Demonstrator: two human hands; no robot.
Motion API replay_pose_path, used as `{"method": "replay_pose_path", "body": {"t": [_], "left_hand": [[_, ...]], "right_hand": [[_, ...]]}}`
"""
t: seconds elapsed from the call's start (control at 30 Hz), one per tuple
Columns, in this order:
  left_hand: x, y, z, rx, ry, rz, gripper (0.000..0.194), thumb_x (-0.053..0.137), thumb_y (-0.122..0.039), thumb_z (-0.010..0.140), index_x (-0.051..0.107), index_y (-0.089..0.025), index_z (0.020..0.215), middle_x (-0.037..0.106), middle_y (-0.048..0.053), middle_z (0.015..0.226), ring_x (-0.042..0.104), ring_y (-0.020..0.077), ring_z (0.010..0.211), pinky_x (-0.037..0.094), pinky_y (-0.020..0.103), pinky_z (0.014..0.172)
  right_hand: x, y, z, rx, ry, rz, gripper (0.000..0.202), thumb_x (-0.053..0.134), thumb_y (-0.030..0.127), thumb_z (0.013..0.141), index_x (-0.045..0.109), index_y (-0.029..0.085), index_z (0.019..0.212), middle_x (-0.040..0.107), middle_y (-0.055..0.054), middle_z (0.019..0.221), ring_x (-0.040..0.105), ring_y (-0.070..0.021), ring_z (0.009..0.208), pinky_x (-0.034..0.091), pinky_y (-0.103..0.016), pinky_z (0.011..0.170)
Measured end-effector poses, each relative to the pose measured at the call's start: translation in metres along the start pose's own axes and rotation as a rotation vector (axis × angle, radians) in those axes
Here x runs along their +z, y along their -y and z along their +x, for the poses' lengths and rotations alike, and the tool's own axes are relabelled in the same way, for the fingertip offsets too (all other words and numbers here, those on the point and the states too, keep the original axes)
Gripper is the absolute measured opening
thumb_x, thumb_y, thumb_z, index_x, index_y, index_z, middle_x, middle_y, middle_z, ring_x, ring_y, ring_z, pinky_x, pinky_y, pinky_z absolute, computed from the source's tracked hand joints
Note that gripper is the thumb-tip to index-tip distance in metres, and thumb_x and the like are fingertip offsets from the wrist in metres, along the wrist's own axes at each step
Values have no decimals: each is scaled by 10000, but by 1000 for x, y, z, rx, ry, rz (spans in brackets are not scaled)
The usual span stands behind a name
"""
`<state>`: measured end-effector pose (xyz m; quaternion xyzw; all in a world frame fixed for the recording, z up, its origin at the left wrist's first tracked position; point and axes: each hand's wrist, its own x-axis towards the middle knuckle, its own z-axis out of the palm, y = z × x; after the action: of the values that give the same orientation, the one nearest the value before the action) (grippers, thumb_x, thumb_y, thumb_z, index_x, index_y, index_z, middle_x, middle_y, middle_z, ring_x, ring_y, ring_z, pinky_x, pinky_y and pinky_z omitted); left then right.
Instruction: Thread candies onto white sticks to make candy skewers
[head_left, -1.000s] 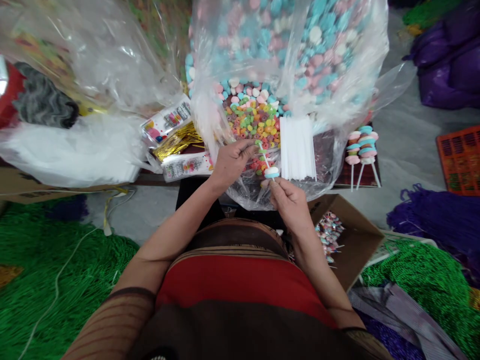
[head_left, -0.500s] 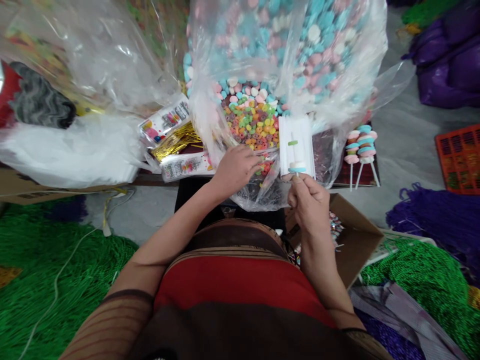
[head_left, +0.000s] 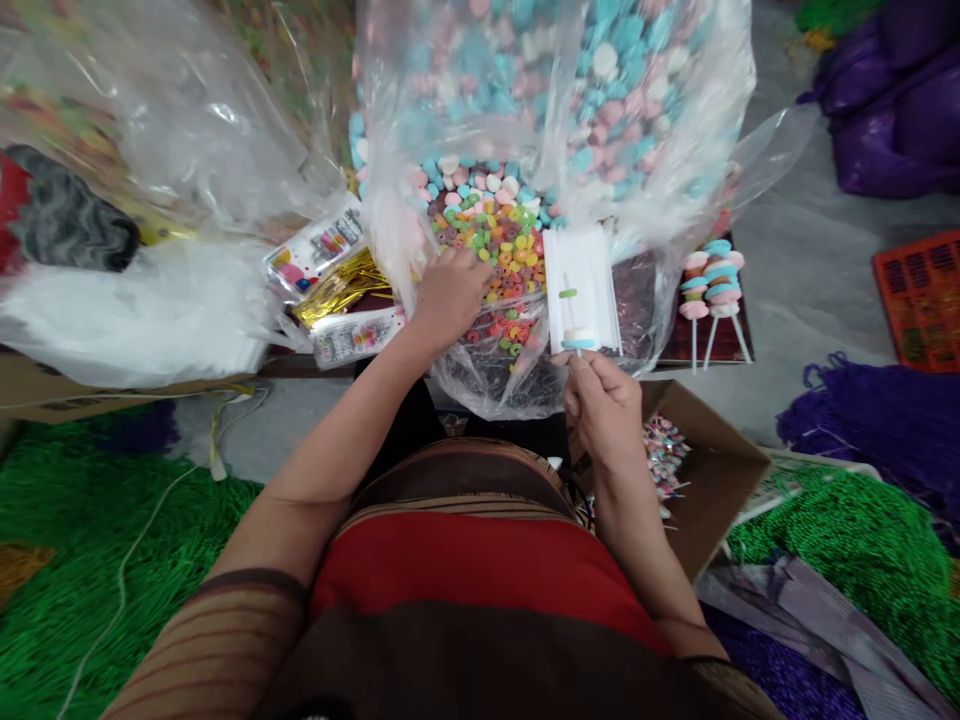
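My left hand (head_left: 452, 290) reaches into the small ring candies (head_left: 504, 235), its fingertips among them; whether it grips one is hidden. My right hand (head_left: 602, 400) pinches the lower end of a white stick. On that stick sit white and light-blue candies (head_left: 578, 338) low down and a green ring (head_left: 568, 293) higher up. Behind it lies a stack of white sticks (head_left: 596, 280). Pink, blue and white round candies (head_left: 465, 175) lie beyond the rings. Finished-looking candy skewers (head_left: 720, 275) rest at the table's right end.
Big clear bags of candy (head_left: 480, 70) fill the back. Gold ties (head_left: 349, 285) and printed packets (head_left: 356, 336) lie left of my left hand. An open cardboard box (head_left: 712, 470) with wrapped candies stands below right. An orange crate (head_left: 919, 300) is on the floor at right.
My left hand has moved left and a little up, deeper over the ring candies. My right hand still holds the stick. The whole view has shifted slightly.
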<state>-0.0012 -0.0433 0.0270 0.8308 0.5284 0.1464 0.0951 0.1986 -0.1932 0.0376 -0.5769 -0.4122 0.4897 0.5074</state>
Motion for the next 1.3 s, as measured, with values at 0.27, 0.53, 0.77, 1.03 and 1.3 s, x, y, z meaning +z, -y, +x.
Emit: {"method": "replay_pose_path", "body": {"t": [0.27,0.53,0.77,1.03,1.3], "left_hand": [[-16,-6,-16,65,120,70,347,476,-270,1018,776,-259,1192,679,120,1179,575,310,1175,426,451,987],[-6,-15,-24,75,114,19,303,487,-241,1005,779,-188,1070,680,150,1240,543,338,1237,401,491,1038],[-5,-11,-13,-103,46,-489,96,620,-207,863,699,-164,898,723,85,1008,629,227,994,476,381,967],[-17,-15,-17,-392,96,-1382,124,666,-230,782,612,-175,880,625,-40,812,665,111,795,521,287,862],[-25,-21,-19,-340,147,-1396,105,671,-138,752,599,-170,822,628,-59,717,609,72,665,480,231,716]], "right_hand": [[7,-3,2,-24,56,-29,365,641,551,972,755,214,891,405,85,500,320,-79,428,250,-233,439],[13,-3,0,-13,72,-54,343,628,522,985,758,221,886,401,81,509,316,-84,438,260,-240,451],[13,-2,-1,6,113,-60,327,633,506,976,747,212,894,413,83,508,322,-83,437,262,-243,459],[20,9,-2,53,198,-139,372,643,563,937,706,201,874,396,87,489,339,-97,437,250,-260,464],[14,6,-1,56,213,-228,403,600,580,958,715,198,900,383,79,514,340,-109,465,267,-268,479]]}}
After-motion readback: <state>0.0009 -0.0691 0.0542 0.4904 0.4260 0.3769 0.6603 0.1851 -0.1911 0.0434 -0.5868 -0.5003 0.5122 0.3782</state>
